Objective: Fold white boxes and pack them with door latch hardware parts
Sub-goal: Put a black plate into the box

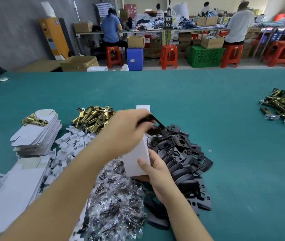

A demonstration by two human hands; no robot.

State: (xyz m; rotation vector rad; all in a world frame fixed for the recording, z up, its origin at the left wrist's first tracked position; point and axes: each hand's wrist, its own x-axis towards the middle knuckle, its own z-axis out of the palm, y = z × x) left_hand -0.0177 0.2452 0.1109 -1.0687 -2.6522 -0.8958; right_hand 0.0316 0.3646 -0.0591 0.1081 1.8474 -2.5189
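Note:
My right hand (153,168) grips a folded white box (136,159) upright above the table, its top flap (143,107) standing open. My left hand (126,131) reaches across over the box's open top, pinching a black strike plate (153,120), blurred with motion. Just right of the box lies a heap of black plates (181,157). Brass latch bolts (93,120) are piled behind my left hand. Clear bags of screws (115,202) lie under my forearms. Flat white box blanks (37,134) are stacked at the left, with one brass latch (34,120) lying on top.
Small white card inserts (70,145) are scattered between the blanks and the screw bags. More flat blanks (11,188) lie at the near left. A second heap of brass latches (284,108) sits at the far right of the green table (225,136). People work at benches behind.

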